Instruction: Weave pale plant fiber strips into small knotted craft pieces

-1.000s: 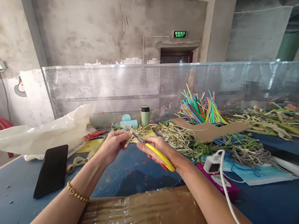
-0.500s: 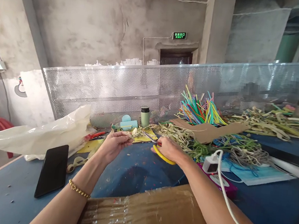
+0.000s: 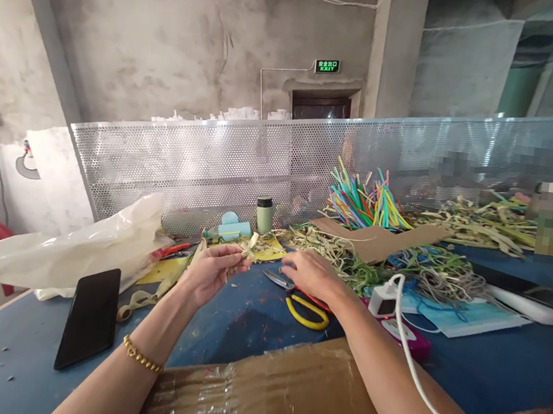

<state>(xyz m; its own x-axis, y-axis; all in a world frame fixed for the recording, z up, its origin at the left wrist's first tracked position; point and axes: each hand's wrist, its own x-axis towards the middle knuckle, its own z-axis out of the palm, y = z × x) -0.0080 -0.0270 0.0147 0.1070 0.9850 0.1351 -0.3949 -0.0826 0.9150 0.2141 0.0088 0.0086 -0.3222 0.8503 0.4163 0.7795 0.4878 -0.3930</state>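
My left hand (image 3: pixel 211 267) is closed in a pinch on a small pale yellowish strip piece (image 3: pixel 248 248), held up over the blue table (image 3: pixel 252 325). My right hand (image 3: pixel 313 273) hovers with loosely curled fingers just above the yellow-and-red-handled scissors (image 3: pixel 303 299), which lie flat on the table; it holds nothing. A gold bracelet (image 3: pixel 142 357) sits on my left wrist.
A black phone (image 3: pixel 87 316) lies at the left beside a pale plastic bag (image 3: pixel 64 251). A taped cardboard box (image 3: pixel 273 401) is at the near edge. A white charger with cable (image 3: pixel 382 300), a pink phone, a green cup (image 3: pixel 265 215), strip piles (image 3: pixel 401 262) and a perforated metal divider (image 3: pixel 241 169) stand behind.
My right hand carried the scissors to the right, laid them on the table and let go. My left hand kept its pinch on the strip piece.
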